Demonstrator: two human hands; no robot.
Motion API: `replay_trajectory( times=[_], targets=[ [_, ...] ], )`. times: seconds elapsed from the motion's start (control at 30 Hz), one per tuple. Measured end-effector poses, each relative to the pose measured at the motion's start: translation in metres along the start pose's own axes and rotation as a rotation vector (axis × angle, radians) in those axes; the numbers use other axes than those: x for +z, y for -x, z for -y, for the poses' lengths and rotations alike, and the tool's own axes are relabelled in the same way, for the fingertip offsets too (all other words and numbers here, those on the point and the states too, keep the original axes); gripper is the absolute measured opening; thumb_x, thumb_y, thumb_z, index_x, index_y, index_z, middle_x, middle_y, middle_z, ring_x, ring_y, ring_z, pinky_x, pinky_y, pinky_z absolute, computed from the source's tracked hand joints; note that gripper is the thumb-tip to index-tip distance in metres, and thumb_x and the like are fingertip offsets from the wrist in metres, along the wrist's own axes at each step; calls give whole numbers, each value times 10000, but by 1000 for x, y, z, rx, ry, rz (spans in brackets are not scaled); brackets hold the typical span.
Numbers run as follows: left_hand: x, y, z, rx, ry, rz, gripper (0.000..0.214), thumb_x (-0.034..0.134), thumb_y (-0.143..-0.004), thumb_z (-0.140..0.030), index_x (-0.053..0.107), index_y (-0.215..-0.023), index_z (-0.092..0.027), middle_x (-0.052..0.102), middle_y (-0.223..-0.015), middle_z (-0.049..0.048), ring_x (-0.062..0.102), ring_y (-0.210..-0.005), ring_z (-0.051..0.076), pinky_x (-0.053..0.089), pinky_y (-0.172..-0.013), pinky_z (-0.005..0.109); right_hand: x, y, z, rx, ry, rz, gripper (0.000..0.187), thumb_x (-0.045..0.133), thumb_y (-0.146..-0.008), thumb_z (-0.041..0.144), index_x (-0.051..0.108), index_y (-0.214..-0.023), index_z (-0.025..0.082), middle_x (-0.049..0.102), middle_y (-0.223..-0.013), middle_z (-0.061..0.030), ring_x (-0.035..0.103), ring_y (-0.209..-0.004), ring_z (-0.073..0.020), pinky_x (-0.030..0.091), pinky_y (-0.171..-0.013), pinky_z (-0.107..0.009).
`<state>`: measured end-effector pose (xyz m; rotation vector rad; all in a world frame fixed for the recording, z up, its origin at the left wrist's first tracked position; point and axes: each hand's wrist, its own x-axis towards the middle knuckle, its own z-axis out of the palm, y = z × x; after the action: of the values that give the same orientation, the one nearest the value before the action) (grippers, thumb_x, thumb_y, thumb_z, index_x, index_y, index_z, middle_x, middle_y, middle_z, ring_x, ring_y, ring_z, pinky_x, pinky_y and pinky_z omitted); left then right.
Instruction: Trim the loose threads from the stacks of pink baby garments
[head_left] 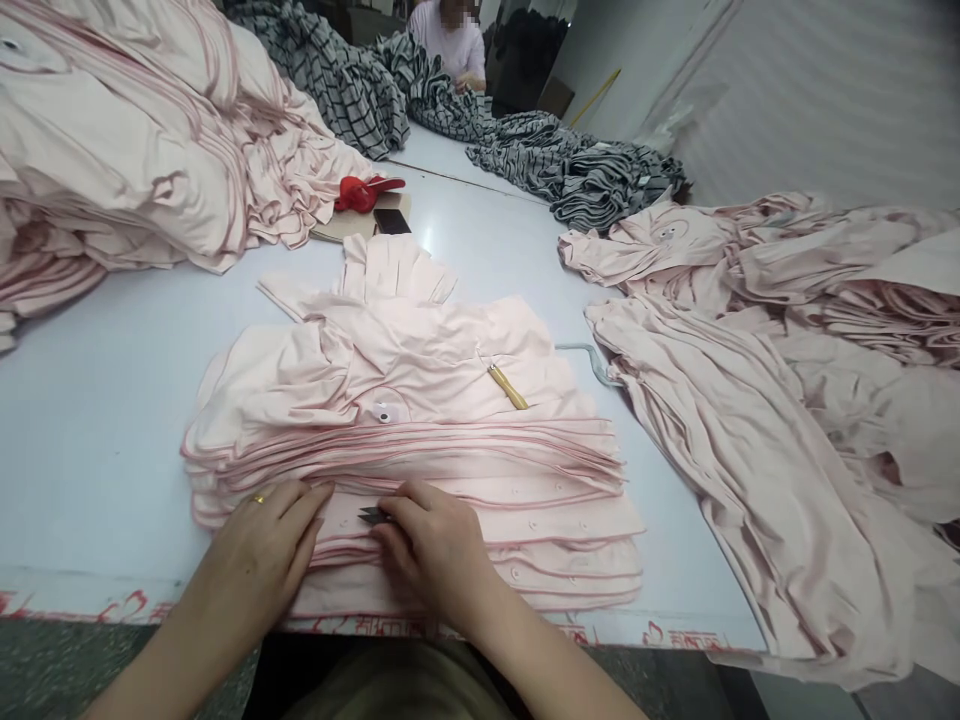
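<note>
A stack of pale pink garments (pixel 420 420) with snap buttons lies on the white table (pixel 97 420) right before me. My left hand (pixel 262 550), a ring on one finger, lies flat on the stack's near edge with its fingers stretched out. My right hand (pixel 431 545) is closed on small dark thread snips (pixel 373 516), whose tip points left at the placket. On top of the stack rests a yellow-handled tool (pixel 507 387), apart from both hands.
Big heaps of pink garments lie at the left (pixel 127 140) and at the right (pixel 810 380). Grey checked fabric (pixel 450 100) is piled at the back, where another person (pixel 450 40) sits. Red scissors (pixel 364 192) and a dark phone (pixel 391 221) lie beyond the stack.
</note>
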<state>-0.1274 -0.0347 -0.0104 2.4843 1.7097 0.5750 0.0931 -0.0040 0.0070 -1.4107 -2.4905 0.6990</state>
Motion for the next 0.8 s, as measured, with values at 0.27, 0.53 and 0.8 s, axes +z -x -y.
replay_trajectory(
  times=[0.27,0.53,0.8],
  targets=[
    [-8,9,-2,-10,110,65,256,480,-907,-284,633,-1105,-233,665,-1059,47,604,-976,190,478,-836,328,-5,5,-3,18,21,35,138,606,-922,303,683,-1011,232,655,-966,-34,624,-876,-180,414,-698,-263],
    [-3,5,7,89,71,119,239,469,-895,-294,704,-934,-295,729,-1051,-3,666,-946,193,494,-787,336,-34,57,-48,252,168,58,279,674,-871,284,635,-1145,247,636,-996,-38,640,-881,-209,435,-690,-279],
    [2,-10,23,-81,67,45,335,414,-922,-492,649,-987,-262,747,-931,-14,689,-814,177,505,-748,271,-59,94,-96,390,288,-89,234,578,-856,160,653,-1061,247,665,-965,-23,645,-883,-195,407,-653,-263]
  ],
)
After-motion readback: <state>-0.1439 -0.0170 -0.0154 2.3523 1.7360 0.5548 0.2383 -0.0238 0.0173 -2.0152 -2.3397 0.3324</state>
